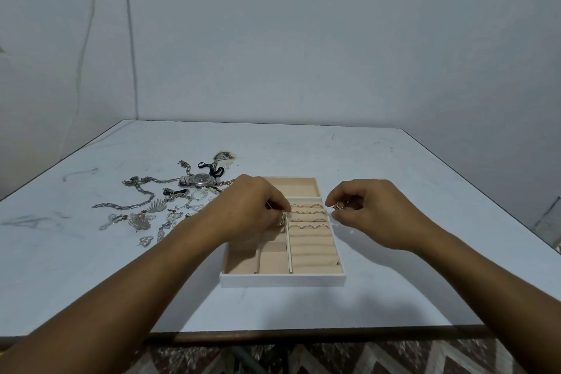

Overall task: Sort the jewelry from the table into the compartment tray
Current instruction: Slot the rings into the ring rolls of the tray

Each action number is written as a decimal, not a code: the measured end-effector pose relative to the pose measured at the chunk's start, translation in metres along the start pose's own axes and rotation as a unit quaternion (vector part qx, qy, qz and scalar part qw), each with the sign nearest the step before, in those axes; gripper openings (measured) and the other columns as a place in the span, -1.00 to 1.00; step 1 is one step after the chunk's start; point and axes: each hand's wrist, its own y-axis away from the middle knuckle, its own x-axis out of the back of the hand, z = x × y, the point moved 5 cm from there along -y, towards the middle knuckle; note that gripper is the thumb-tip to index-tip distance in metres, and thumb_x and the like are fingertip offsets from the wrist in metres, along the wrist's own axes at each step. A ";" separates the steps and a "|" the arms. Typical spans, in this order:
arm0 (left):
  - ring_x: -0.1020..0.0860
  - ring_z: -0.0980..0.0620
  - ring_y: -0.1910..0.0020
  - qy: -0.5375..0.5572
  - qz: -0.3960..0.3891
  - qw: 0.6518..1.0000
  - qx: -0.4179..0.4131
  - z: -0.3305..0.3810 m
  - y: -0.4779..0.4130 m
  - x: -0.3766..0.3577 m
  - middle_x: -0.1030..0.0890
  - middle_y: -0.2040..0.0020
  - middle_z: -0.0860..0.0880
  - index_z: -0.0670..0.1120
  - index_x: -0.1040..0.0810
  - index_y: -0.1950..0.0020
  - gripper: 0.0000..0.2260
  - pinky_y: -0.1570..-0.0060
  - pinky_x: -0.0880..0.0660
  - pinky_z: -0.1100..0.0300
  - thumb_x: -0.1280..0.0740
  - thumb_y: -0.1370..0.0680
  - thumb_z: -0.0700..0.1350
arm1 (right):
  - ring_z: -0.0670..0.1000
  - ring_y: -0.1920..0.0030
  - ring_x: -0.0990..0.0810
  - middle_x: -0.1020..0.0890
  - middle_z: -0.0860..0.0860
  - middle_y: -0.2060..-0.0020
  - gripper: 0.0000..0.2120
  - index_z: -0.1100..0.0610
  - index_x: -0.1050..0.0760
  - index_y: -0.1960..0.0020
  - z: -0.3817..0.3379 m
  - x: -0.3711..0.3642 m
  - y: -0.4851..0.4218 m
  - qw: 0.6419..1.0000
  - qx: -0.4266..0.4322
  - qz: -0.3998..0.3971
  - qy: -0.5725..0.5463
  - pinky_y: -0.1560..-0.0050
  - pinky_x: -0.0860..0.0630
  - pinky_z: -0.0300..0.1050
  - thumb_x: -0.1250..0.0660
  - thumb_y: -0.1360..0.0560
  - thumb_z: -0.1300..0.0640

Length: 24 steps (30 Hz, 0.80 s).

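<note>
On the white table [379,179], near its front edge, sits the compartment tray [282,279], white-walled with beige lining: a wide section at the far end, plain bins down the left side, a column of ring rolls [312,247] on the right. Several rings [306,215] already stand in the upper slots of the rolls; the lower rolls hold none. Left of the tray, spread over the tabletop, lies the unsorted jewelry [145,209]: chain bracelets, leaf-shaped pieces, small clasps, and a metal wristwatch [202,180] at the far side of the heap. Left hand [252,206] hovers over the tray's left bins, fingers curled down and pinched close at the divider beside the ring rolls; a small silvery piece shows at the fingertips, identity unclear. Right hand [364,209] is just beside the tray's right wall, thumb and forefinger nearly closed around a small cluster of rings [338,207], held above the table and apart from the rolls.
</note>
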 end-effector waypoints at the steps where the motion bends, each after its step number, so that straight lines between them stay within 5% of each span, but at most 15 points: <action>1: -0.50 0.23 0.18 -0.003 -0.004 1.000 0.004 0.000 0.000 0.000 -0.68 0.01 0.09 0.06 -0.68 -0.07 -0.81 0.25 -0.32 0.52 -0.37 -0.52 -0.14 | -0.17 0.36 -0.49 -0.62 -0.09 0.30 -0.84 -0.05 -0.61 0.08 0.000 -0.001 0.000 1.000 0.002 0.000 0.000 0.30 -0.39 -0.40 -0.40 -0.45 0.21; 7: -0.55 0.24 0.20 0.012 -0.032 0.999 0.018 0.001 0.000 -0.001 -0.61 0.25 0.19 0.09 -0.68 0.02 -0.87 0.29 -0.35 0.55 -0.41 -0.49 -0.09 | -0.09 0.33 -0.51 -0.60 -0.09 0.29 -0.89 0.03 -0.54 0.09 -0.004 -0.002 0.001 1.000 0.007 0.005 0.015 0.29 -0.42 -0.33 -0.38 -0.44 0.22; 24: -0.57 0.30 0.32 0.137 -0.004 0.991 0.010 0.004 0.001 -0.005 -0.66 0.33 0.15 0.05 -0.68 0.15 -0.92 0.22 -0.45 0.47 -0.52 -0.40 -0.10 | -0.17 0.13 -0.60 -0.63 -0.16 0.16 -0.85 -0.05 -0.53 0.08 -0.008 0.001 0.003 0.998 0.034 0.039 0.024 0.08 -0.54 -0.26 -0.31 -0.52 0.20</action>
